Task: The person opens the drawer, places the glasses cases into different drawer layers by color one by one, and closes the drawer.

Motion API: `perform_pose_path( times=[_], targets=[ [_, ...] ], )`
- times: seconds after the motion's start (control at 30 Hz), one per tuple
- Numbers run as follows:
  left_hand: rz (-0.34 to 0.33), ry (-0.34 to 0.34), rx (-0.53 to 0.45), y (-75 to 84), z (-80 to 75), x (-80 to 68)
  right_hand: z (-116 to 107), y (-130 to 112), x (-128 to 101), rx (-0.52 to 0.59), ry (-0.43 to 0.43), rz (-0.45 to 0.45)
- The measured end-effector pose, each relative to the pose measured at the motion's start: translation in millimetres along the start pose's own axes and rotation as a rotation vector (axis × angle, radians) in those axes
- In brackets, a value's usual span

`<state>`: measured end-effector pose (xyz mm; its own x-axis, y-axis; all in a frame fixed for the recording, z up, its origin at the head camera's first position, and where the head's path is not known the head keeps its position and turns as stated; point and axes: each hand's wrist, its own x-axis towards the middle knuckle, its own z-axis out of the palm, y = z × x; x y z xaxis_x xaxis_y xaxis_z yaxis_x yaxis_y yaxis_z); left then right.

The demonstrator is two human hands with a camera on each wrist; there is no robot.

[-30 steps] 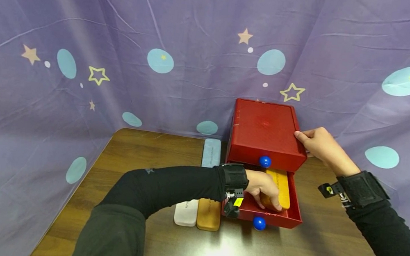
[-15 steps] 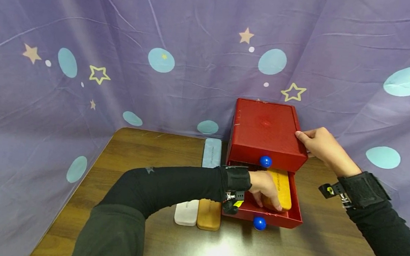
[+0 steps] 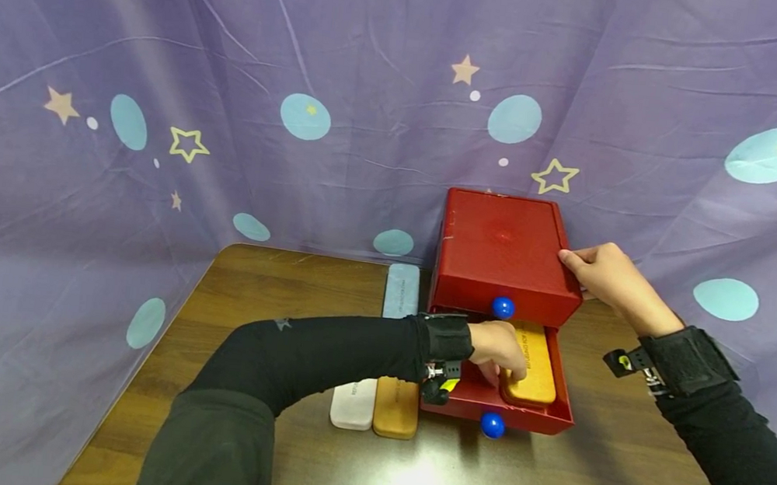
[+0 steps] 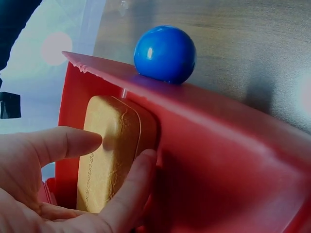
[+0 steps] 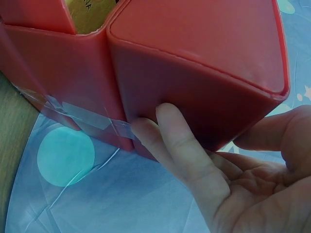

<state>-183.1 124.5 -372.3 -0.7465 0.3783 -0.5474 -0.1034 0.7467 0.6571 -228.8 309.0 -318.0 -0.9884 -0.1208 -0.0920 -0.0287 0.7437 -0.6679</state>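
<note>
A red two-drawer box (image 3: 500, 253) stands at the table's back edge, and its lower drawer (image 3: 557, 424) is pulled out. A yellow-orange flat case (image 3: 533, 363) lies inside that drawer. My left hand (image 3: 496, 348) reaches in from the left and holds the case (image 4: 112, 150), thumb on its top and a finger along its edge. Each drawer front carries a blue ball knob (image 3: 492, 424), also seen close up as the knob (image 4: 165, 53). My right hand (image 3: 603, 275) grips the box's right upper edge, with its fingers (image 5: 182, 145) against the side wall (image 5: 194, 97).
Left of the box, a light-blue case (image 3: 401, 290) lies on the wooden table (image 3: 271, 294). A white case (image 3: 353, 403) and a brown case (image 3: 396, 409) lie side by side nearer me. A purple curtain with stars and dots encloses the table on all sides.
The yellow case has settled flatter in the drawer. My left hand slid from its near end toward the box. The right hand has not moved.
</note>
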Motion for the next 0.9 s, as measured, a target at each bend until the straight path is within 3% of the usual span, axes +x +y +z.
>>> perform_pose_path(
  times=[0.27,0.43,0.53,0.63,0.7,0.9],
  targets=[
    [-0.011,-0.041,0.15,-0.2,-2.1,-3.8,0.5,-1.1,-0.5,-0.011,0.005,0.0],
    [-0.016,-0.159,0.227,4.1,-17.5,-16.5,1.2,0.7,0.3,-0.009,0.005,-0.004],
    [0.036,-0.224,0.269,3.1,-29.7,-29.2,2.6,1.6,0.5,0.004,-0.008,-0.005],
    [0.124,-0.246,0.307,-0.7,-42.9,-43.6,3.6,1.6,0.0,0.019,-0.022,-0.003],
    [0.175,-0.226,0.341,-3.7,-51.7,-52.2,3.4,1.2,-0.5,0.022,-0.024,-0.001],
    [0.269,-0.168,0.319,-13.3,-77.2,-71.7,0.8,-0.9,-0.4,0.006,-0.02,0.021]
  ],
)
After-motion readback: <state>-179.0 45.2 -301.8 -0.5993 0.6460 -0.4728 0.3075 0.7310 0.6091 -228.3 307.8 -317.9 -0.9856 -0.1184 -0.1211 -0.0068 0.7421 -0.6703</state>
